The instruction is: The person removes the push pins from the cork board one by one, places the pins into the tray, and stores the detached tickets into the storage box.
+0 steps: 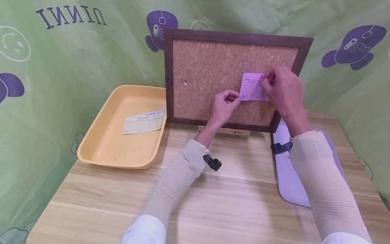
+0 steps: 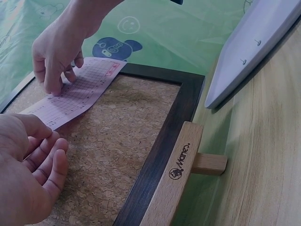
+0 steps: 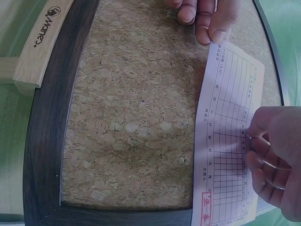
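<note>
A pink printed slip (image 1: pixel 251 88) lies against the right half of a cork board (image 1: pixel 207 67) with a dark wooden frame. Its lower left corner is pinched between the thumb and fingers of my left hand (image 1: pixel 223 105). My right hand (image 1: pixel 286 89) is at the slip's upper part, thumb and forefinger drawn together against the paper. What looks like a tiny pushpin sits between those fingertips, mostly hidden by them. In the right wrist view the slip (image 3: pixel 228 103) shows a grid and a red stamped box, and the left fingertips (image 3: pixel 218 35) hold one corner.
A yellow tray (image 1: pixel 100 156) on the left holds several printed slips (image 1: pixel 143 123). To the right, partly beneath my right arm, lies a pale lilac tray (image 1: pixel 289 183); pushpins (image 2: pixel 257 43) rest in it. The board stands on a wooden base (image 1: pixel 225 130). A green curtain (image 1: pixel 61 57) hangs behind.
</note>
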### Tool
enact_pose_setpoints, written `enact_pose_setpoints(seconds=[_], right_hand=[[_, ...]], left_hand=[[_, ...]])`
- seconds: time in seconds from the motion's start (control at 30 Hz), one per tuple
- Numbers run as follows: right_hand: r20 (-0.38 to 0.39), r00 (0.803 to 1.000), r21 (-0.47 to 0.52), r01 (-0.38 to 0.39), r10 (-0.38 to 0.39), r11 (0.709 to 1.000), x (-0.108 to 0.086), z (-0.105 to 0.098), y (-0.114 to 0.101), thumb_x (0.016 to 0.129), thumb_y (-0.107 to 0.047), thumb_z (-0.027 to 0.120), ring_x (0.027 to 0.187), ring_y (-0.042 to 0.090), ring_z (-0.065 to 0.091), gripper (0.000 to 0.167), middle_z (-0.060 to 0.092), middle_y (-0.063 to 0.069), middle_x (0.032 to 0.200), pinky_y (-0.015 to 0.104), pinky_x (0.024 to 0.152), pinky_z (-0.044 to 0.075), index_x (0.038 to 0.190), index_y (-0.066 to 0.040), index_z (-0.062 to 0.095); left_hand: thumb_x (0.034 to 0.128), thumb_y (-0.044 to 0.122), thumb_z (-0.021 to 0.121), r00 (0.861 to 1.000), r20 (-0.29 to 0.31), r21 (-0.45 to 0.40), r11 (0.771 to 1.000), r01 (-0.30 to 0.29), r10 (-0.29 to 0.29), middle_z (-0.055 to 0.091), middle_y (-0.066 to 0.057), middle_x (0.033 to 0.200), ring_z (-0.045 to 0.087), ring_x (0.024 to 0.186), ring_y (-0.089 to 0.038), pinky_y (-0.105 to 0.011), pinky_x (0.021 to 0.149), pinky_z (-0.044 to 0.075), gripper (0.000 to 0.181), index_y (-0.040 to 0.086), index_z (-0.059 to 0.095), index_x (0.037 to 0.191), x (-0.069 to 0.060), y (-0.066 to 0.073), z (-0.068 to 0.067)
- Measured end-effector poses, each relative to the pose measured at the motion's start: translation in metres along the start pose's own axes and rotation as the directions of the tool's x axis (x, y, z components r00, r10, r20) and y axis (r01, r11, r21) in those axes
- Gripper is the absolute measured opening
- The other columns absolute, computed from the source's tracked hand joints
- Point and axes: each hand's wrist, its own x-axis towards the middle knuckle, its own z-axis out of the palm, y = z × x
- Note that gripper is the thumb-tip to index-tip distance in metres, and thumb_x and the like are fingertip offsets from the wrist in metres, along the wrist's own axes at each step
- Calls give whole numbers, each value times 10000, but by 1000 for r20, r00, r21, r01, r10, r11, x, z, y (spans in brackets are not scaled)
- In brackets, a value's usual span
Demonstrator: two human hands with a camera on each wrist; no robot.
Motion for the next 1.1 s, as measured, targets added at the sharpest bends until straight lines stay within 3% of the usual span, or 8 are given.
enact_pose_setpoints(seconds=[0.23, 0.43, 0.93, 1.1], right_hand=[[6, 1000, 2, 6, -6, 1000, 0, 0, 1, 996, -144, 605, 830, 349, 607, 184, 646, 182, 963, 381, 636, 385, 1095, -5, 675], [15, 1000, 2, 8, -8, 1000, 0, 1, 0, 999, -154, 608, 850, 358, 627, 196, 669, 187, 983, 397, 653, 411, 1103, -7, 688], [-17, 999, 17, 36, -36, 999, -8, -1, 1, 977, -121, 605, 838, 342, 616, 165, 665, 180, 975, 376, 637, 397, 1065, -6, 685], [-30, 998, 4, 55, -55, 998, -12, -3, 2, 960, -102, 617, 832, 338, 626, 150, 673, 177, 966, 387, 627, 409, 1052, -12, 694]], left_hand=[[920, 36, 765, 1000, 3, -4, 1000, -15, 15, 693, -36, 856, 626, 662, -136, -234, 578, 544, 113, 13, 736, 1027, 0, 0, 0], [915, 1, 757, 999, -9, -59, 998, -31, 31, 681, -54, 834, 619, 643, -143, -250, 591, 570, 94, -11, 729, 1003, 1, 0, 0], [917, 0, 746, 1000, -11, -79, 997, -9, 9, 682, -45, 841, 626, 652, -153, -243, 568, 552, 85, 1, 727, 1001, -4, 0, -4], [917, -9, 744, 999, -21, -77, 996, -43, 42, 678, -50, 829, 608, 650, -144, -237, 560, 530, 62, -8, 723, 976, -8, -3, -7]])
